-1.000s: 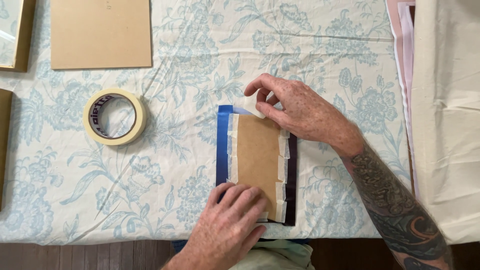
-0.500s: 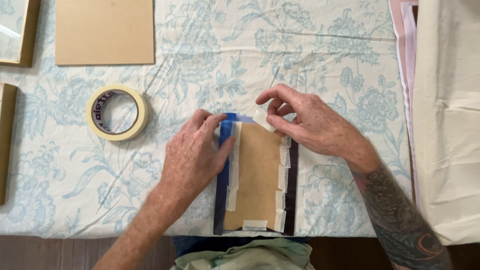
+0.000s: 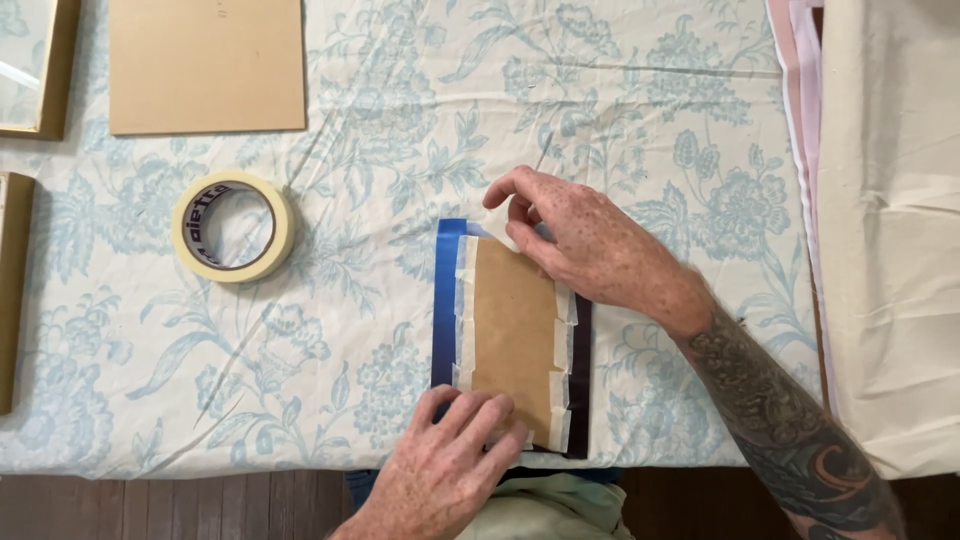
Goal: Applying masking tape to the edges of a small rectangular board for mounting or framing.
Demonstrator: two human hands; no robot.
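Note:
A dark blue mat (image 3: 446,300) lies on the floral tablecloth (image 3: 400,130) near the front edge. A brown card (image 3: 512,325) is fixed to it with strips of cream masking tape along its sides. My right hand (image 3: 580,240) presses its fingertips on the card's top edge, where a tape strip sits. My left hand (image 3: 455,460) rests flat on the card's bottom edge. Neither hand grips anything.
A roll of masking tape (image 3: 232,226) lies to the left of the mat. A brown board (image 3: 205,65) sits at the back left. Wooden frames (image 3: 35,65) line the left edge. Folded cream cloth (image 3: 890,230) covers the right side.
My left hand has moved from the card's upper left corner down to its bottom edge. My right hand stays at the top edge.

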